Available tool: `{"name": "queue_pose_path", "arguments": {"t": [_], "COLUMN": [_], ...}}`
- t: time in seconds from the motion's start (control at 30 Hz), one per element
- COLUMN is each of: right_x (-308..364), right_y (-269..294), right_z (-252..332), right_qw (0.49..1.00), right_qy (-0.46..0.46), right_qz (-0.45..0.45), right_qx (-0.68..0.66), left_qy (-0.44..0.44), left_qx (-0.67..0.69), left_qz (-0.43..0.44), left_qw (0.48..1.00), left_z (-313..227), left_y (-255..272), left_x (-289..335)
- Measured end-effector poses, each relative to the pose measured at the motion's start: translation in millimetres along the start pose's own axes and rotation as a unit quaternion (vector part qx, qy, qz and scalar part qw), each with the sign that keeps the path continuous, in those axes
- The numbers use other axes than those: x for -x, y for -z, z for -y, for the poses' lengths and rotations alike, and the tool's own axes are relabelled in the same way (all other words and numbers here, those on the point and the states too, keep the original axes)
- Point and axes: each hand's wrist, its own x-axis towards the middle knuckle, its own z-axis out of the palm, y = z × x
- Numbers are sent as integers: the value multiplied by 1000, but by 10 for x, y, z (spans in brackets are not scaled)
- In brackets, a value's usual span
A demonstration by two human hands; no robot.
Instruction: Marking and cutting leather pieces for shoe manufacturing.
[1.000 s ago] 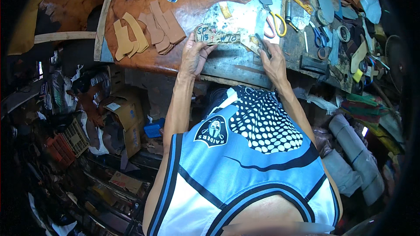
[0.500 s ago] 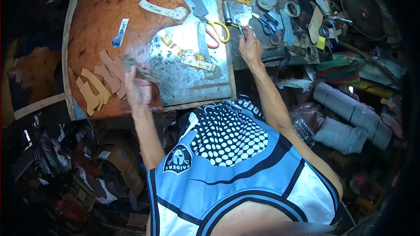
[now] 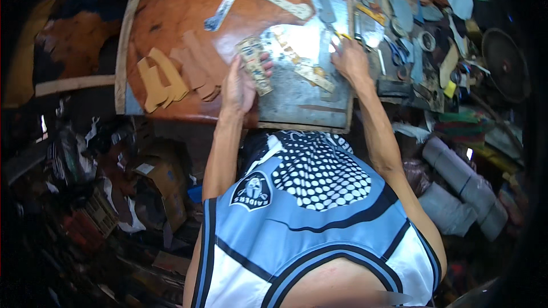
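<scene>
My left hand (image 3: 236,90) is closed around a pale oblong pattern piece (image 3: 254,64) covered in dark marks, held up above the table's near edge. Over to the right, my right hand (image 3: 352,61) has its fingers curled at the yellow-handled scissors (image 3: 342,36); most of the scissors is hidden beneath the hand. A pale strip template (image 3: 315,77) lies between the two hands on the shiny metal plate (image 3: 299,113). Left of my left hand, yellowish-tan cut leather pieces (image 3: 161,81) lie beside pinkish-brown cut pieces (image 3: 195,63) on a large orange-brown leather sheet (image 3: 177,8).
Farther back lie a long curved white template (image 3: 279,0) and a small white one (image 3: 220,14). Blue-handled scissors (image 3: 395,50), a tape roll (image 3: 426,41) and leather scraps crowd the right-hand bench. Wrapped rolls (image 3: 465,168) lie below it; a cardboard box (image 3: 165,177) stands lower left.
My right hand has moved left from a slim tool on the bench to the scissors. My left hand has turned the pattern piece broad side up, nearer the metal plate. The whole view has shifted.
</scene>
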Motion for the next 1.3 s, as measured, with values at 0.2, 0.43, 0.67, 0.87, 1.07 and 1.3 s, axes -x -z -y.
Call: {"name": "queue_pose_path", "arguments": {"t": [0.2, 0.43, 0.67, 0.87, 1.07, 1.3], "right_x": [-164, 9, 78, 446, 721, 705], "right_y": [82, 644, 902, 1332, 862, 730], "right_z": [-364, -471, -293, -364, 890, 1311], "right_qw": [990, 975, 964, 865, 680, 685], "right_qy": [-83, -45, -43, -198, -221, -76], "right_qz": [112, 100, 49, 44, 45, -18], "right_qx": [34, 192, 256, -458, -698, -724], "left_qy": [16, 11, 43, 49, 30, 34], "left_qx": [-17, -14, 21, -21, -65, -170], "left_qz": [54, 111, 98, 118, 117, 156], "left_qw": [998, 994, 994, 992, 991, 972], "left_z": [-202, -423, -506, -422, -370, -385], "left_y": [-193, -236, -245, -405, -468, -534], "left_x": [-218, -479, -583, -648, -598, -579]}}
